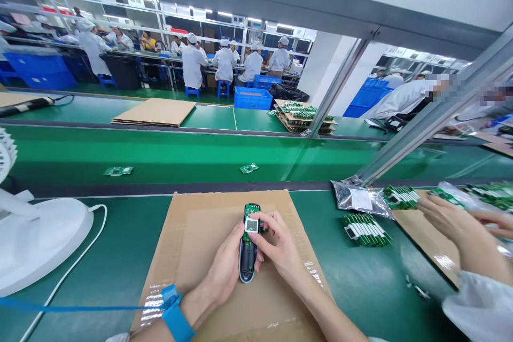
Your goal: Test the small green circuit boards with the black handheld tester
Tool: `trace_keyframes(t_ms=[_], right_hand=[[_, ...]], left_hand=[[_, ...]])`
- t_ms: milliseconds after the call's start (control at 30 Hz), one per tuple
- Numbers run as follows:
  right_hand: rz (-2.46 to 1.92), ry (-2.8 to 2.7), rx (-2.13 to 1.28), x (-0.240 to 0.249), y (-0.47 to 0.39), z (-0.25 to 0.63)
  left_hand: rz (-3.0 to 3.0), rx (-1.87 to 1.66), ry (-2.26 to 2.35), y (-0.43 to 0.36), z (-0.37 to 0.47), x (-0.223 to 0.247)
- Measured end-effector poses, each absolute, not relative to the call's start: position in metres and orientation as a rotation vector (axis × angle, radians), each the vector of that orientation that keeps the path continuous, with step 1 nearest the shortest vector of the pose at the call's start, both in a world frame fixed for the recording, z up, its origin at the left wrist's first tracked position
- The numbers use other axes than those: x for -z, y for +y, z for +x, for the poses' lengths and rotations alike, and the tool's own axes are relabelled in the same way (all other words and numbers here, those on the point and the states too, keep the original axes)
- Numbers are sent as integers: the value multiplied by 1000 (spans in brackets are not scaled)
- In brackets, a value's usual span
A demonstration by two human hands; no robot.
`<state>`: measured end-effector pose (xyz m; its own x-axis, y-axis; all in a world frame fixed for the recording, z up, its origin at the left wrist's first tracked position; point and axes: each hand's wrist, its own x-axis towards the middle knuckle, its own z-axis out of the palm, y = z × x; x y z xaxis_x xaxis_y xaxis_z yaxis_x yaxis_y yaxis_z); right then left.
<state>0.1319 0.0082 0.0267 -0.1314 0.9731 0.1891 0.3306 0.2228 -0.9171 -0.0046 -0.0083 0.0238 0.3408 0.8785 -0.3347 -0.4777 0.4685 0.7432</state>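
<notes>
My left hand point(226, 259) is wrapped round the side of a long, dark handheld device housing point(249, 262) with its inside facing up. A green circuit board point(251, 209) shows in its upper part and a dark hollow in its lower part. Between thumb and index finger, my right hand point(280, 243) grips a small square display point(251, 225) with a pale frame, lying over the board. Its other fingers curl by the housing's right side. Beneath both hands is a cardboard sheet point(200, 219). A blue wrist strap point(179, 320) circles my left wrist.
Two loose boards, one left point(118, 171) and one nearer the middle point(249, 168), lie on the green strip ahead. Right of the cardboard are a row of boards point(365, 230), a silvery bag point(358, 199) and a co-worker's hand point(449, 224). A white stand base point(52, 240) fills the left.
</notes>
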Motion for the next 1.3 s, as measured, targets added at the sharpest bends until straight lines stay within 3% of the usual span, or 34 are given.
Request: trace_keyframes(t_ms=[433, 800, 967, 1300], right_hand=[[-1166, -1552, -1122, -21, 8, 131], [-1352, -1353, -542, -22, 4, 124], [-1726, -1803, -374, -39, 22, 141], [-1898, -2148, -70, -15, 35, 119]], left_hand=[[603, -1010, 729, -8, -3, -25], [612, -1191, 837, -6, -8, -11], [501, -1309, 913, -1, -16, -15], [604, -1299, 941, 0, -17, -8]])
